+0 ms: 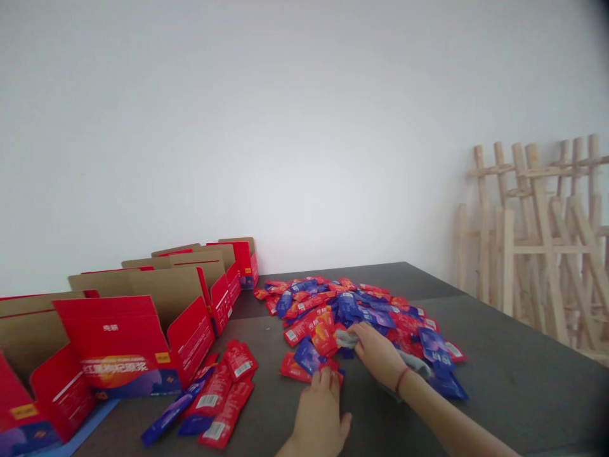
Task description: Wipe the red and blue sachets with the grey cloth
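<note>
My left hand rests its fingertips on the near edge of a few sachets, with the thumb held apart. Under and beyond those fingers lie a red sachet and a blue sachet. My right hand is closed on a grey-green cloth, which sticks out past the fingertips and trails beneath the wrist. An orange-red sachet lies just left of the cloth's tip. Around and behind my right hand spreads a loose heap of red and blue sachets.
Open red cardboard boxes stand in rows at the left, flaps up. Several red and blue sachets lie beside the nearest ones. The dark table reaches toward a white wall. Wooden easel-like frames lean at the right.
</note>
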The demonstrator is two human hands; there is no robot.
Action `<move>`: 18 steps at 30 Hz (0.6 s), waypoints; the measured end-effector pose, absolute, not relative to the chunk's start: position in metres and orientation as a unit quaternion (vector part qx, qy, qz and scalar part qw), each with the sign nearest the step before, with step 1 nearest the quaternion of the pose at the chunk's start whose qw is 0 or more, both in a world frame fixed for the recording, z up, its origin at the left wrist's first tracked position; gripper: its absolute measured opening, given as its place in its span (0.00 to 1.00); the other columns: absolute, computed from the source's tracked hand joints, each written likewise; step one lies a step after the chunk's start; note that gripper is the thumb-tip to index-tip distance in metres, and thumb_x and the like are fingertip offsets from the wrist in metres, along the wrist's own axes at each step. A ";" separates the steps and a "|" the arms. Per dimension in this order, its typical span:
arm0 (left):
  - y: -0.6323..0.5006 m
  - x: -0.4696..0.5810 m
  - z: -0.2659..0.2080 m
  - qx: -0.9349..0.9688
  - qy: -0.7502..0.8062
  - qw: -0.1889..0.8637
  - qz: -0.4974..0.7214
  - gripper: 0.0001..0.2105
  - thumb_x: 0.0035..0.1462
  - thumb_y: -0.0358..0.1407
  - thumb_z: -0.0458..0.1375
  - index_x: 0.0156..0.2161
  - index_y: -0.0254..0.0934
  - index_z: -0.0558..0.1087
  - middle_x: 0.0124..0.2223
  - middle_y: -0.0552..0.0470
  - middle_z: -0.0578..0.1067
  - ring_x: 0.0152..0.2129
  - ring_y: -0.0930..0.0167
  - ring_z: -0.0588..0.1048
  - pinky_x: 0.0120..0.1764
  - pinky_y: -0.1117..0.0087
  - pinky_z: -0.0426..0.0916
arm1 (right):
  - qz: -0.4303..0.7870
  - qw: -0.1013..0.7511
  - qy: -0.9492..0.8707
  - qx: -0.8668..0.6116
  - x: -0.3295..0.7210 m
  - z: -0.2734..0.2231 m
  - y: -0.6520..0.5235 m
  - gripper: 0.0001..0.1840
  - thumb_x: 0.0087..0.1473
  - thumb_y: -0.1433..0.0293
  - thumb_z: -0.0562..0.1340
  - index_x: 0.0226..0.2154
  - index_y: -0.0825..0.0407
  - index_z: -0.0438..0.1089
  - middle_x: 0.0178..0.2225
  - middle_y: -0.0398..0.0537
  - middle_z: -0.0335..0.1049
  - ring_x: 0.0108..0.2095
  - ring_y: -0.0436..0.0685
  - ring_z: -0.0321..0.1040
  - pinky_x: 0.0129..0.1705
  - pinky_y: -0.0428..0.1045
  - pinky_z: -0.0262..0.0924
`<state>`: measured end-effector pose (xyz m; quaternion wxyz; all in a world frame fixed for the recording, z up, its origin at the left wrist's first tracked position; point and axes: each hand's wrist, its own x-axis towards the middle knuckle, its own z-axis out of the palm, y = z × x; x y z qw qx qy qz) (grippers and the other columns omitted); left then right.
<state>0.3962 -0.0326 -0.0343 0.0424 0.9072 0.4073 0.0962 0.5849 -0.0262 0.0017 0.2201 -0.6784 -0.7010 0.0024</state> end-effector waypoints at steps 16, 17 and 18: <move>-0.036 0.371 -0.109 0.969 0.192 -0.073 0.140 0.10 0.64 0.32 0.57 0.50 0.40 0.72 0.49 0.47 0.78 0.40 0.63 0.78 0.39 0.69 0.75 | -0.021 0.151 -0.751 -0.642 0.578 -0.051 -0.043 0.21 0.57 0.82 0.50 0.45 0.54 0.74 0.46 0.55 0.71 0.47 0.62 0.66 0.50 0.54 0.62; -0.038 0.380 -0.103 0.967 0.209 -0.079 0.123 0.09 0.64 0.31 0.57 0.49 0.39 0.73 0.48 0.47 0.78 0.39 0.63 0.78 0.37 0.69 0.75 | -0.017 0.152 -0.758 -0.634 0.575 -0.048 -0.044 0.21 0.57 0.81 0.51 0.45 0.53 0.74 0.46 0.54 0.71 0.47 0.61 0.66 0.49 0.53 0.62; -0.039 0.388 -0.097 0.965 0.227 -0.081 0.106 0.08 0.63 0.30 0.57 0.47 0.39 0.73 0.46 0.46 0.79 0.38 0.63 0.78 0.35 0.69 0.75 | -0.010 0.154 -0.771 -0.617 0.572 -0.046 -0.047 0.20 0.58 0.81 0.51 0.45 0.52 0.74 0.46 0.53 0.71 0.47 0.60 0.66 0.48 0.51 0.62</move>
